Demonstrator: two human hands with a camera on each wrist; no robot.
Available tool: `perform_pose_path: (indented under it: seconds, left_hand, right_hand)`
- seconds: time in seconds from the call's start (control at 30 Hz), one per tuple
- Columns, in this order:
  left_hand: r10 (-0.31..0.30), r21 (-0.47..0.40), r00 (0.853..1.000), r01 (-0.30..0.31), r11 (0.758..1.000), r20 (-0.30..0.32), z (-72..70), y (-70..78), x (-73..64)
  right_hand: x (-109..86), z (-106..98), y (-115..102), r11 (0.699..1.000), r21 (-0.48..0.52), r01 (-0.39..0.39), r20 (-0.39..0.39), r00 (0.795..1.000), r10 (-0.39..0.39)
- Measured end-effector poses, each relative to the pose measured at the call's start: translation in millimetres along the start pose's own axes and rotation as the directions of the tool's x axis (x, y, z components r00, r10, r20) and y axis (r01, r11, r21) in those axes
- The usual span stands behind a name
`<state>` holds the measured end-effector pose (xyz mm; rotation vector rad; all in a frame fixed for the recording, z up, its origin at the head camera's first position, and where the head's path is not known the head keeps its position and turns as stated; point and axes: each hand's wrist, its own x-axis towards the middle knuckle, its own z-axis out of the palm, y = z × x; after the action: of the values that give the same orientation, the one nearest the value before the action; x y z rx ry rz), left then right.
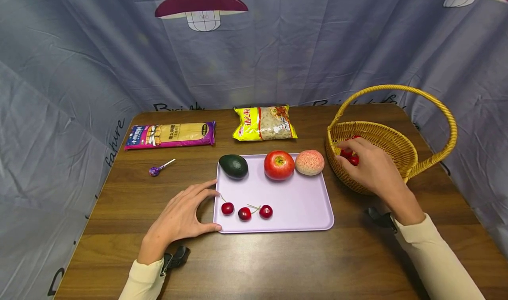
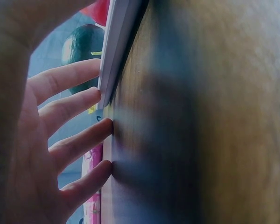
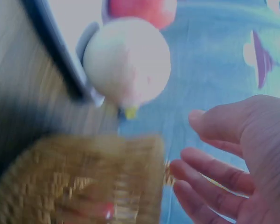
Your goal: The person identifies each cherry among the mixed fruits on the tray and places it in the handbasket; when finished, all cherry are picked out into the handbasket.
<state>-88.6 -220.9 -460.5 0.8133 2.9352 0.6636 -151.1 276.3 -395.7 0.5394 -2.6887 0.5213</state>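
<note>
My left hand (image 1: pixel 180 214) rests at the left side of a pale purple tray (image 1: pixel 293 211), thumb and fingertips at its edge, the fingers spread. Three cherries (image 1: pixel 244 214) with stems lie at the tray's front left. Along its back sit an avocado (image 1: pixel 233 166), a red apple-like fruit (image 1: pixel 279 165) and a peach (image 1: pixel 310 162). Over the wicker basket (image 1: pixel 390 143) is my right hand (image 1: pixel 371 165), its fingers loosely bent. Red cherries (image 1: pixel 353 160) show in the basket beside the fingertips. In the right wrist view, the thumb and fingers (image 3: pixel 214 170) are apart, with nothing between them.
The basket's tall arched handle (image 1: pixel 436 101) rises beside my right hand. A spaghetti packet (image 1: pixel 170 134) and a yellow pasta bag (image 1: pixel 265 123) lie at the back of the wooden table (image 1: pixel 274 264). A purple lollipop (image 1: pixel 155 171) is left of the tray. Curtains surround the table.
</note>
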Motion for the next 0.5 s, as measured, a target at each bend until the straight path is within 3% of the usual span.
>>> perform_pose_path:
  seconds: [0.27,0.5]
  left_hand:
    - [-0.011,-0.005,1.000,0.011,1.000,0.018,-1.2,0.8,0.9]
    - [-0.015,0.002,1.000,0.015,1.000,0.018,-0.9,0.0,0.8]
  right_hand:
    - [3.2,13,-37,0.995,0.058,0.078,0.055,0.995,-0.082]
    - [2.8,27,-61,0.978,0.085,0.189,0.075,0.978,-0.196]
